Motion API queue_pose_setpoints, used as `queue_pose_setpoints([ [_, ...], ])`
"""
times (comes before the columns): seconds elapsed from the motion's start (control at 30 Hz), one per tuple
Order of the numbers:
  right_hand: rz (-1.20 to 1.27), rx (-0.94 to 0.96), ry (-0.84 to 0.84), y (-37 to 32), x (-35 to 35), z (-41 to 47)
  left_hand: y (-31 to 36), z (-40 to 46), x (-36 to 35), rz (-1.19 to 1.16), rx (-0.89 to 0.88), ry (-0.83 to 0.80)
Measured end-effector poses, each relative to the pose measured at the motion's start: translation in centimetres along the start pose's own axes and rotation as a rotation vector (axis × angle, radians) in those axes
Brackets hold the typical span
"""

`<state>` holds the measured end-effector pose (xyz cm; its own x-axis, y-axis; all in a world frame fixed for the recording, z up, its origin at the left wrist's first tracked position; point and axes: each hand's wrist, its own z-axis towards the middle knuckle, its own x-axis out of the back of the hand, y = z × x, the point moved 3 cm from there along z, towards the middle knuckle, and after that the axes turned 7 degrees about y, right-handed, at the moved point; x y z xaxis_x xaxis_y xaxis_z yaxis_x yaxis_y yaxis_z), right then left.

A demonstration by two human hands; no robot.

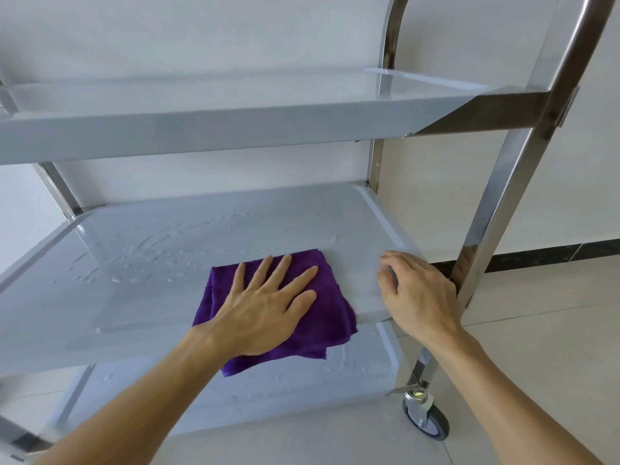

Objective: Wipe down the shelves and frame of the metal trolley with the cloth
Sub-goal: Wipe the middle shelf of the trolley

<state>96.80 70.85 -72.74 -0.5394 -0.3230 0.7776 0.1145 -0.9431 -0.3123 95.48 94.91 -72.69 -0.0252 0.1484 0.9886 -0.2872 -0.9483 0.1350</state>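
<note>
1. Both of my bare forearms reach in from the bottom edge toward the three-tier trolley with grey shelves and a shiny steel frame point(496, 209).
2. My left hand point(265, 307) lies flat with the fingers spread, palm pressing down on the purple terry cloth point(322, 317).
3. That cloth sits on the grey middle shelf point(141, 263), near its front right corner, and one crumpled edge hangs over the front lip.
4. My right hand point(419, 297) rests at the right end of the middle shelf, fingers loosely curled and gripping nothing, its back just beside the front right upright of the frame.
5. Water droplets and wet streaks point(134, 260) show on the middle shelf to the left of the cloth (a few also on the shelf below).
6. Above, the grey top shelf point(201, 129) spans the frame, and the bottom shelf point(285, 391) shows beneath the cloth.
7. One grey swivel caster wheel point(427, 419) stands on the pale tiled floor point(536, 347) under the front right upright.
</note>
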Motion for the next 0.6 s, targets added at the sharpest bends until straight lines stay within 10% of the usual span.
queue_pose_setpoints([
  [0.6,-0.096,0.081,-0.289,0.9,-1.3,1.4,-0.7,11.7,-0.8,0.008,-0.097,-0.001],
])
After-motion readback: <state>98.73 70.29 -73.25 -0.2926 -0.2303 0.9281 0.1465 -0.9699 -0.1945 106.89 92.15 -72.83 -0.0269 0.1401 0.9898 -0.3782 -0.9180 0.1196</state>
